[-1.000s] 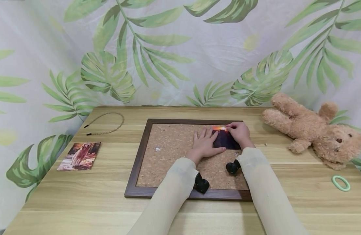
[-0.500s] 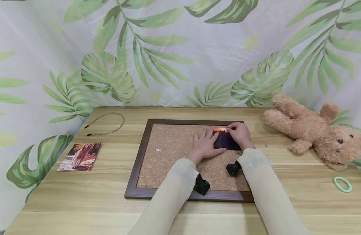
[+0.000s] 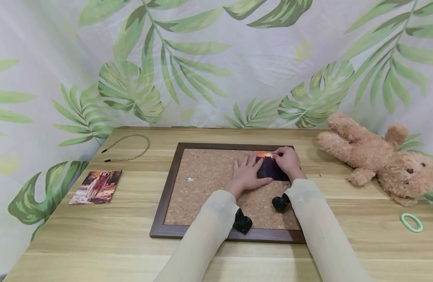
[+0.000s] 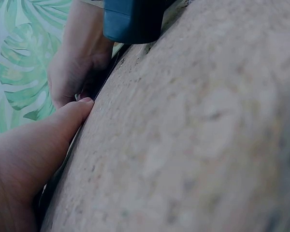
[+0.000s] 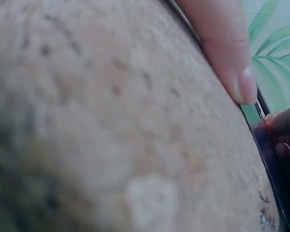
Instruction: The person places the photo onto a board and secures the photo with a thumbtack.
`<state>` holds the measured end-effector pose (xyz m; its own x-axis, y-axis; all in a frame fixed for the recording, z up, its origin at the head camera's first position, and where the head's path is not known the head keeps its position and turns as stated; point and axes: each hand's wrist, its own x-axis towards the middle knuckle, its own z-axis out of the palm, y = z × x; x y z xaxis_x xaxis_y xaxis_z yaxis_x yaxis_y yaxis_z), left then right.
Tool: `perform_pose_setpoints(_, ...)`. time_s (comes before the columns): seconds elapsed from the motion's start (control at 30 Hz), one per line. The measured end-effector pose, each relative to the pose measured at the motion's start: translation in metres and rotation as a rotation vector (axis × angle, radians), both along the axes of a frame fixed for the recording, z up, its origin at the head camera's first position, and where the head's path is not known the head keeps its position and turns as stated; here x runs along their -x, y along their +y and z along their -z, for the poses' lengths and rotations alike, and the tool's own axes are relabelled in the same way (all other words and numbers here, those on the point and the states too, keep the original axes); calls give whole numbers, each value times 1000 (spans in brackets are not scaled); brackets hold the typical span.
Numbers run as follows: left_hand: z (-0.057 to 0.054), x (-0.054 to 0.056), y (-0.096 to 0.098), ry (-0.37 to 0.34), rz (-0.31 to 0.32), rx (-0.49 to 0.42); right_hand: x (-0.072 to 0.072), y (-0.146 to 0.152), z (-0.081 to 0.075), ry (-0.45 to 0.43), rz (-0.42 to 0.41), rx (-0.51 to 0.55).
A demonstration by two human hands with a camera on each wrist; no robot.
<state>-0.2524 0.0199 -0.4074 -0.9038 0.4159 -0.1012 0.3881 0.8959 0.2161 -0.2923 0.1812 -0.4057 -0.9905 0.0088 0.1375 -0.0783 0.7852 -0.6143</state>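
A dark sunset photo [image 3: 270,170] lies on the cork board [image 3: 209,199] near its upper right corner. My left hand [image 3: 246,175] rests flat with fingers spread, pressing the photo's left side; its thumb [image 4: 63,125] touches the board by the photo's lower edge. At the photo's upper edge my right hand [image 3: 288,161] pinches a small pin between thumb and forefinger; the fingertips [image 5: 282,123] hide most of it. Shiny clear pins sit in two little clusters [image 3: 190,179] on the board, the second one partly behind the right wrist.
A dog photo [image 3: 96,188] lies left of the board, with a thin headband [image 3: 148,145] behind it. To the right are a teddy bear [image 3: 364,150] on its side and a green ring [image 3: 402,222]. A leaf-print curtain [image 3: 202,78] hangs behind the table.
Both hands keep their places on the photo and the board. Only a slight shift of the head view shows.
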Motion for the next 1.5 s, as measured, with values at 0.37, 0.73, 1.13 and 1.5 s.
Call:
perform_pose_setpoints(0.37,-2,0,1,-5,1,-7,0,0,-2,23,-14,-26)
perform_pose_setpoints(0.73,-7,3,-2,3,-2,-12,6,-1,-4,34,-23,-63)
perform_pose_setpoints(1.13,-2,1,-3,-3,5,1,3,0,7,73,10,36)
perform_pose_setpoints(1.5,-1,0,-1,-7,11,-13,-1,-1,3,57,13,13)
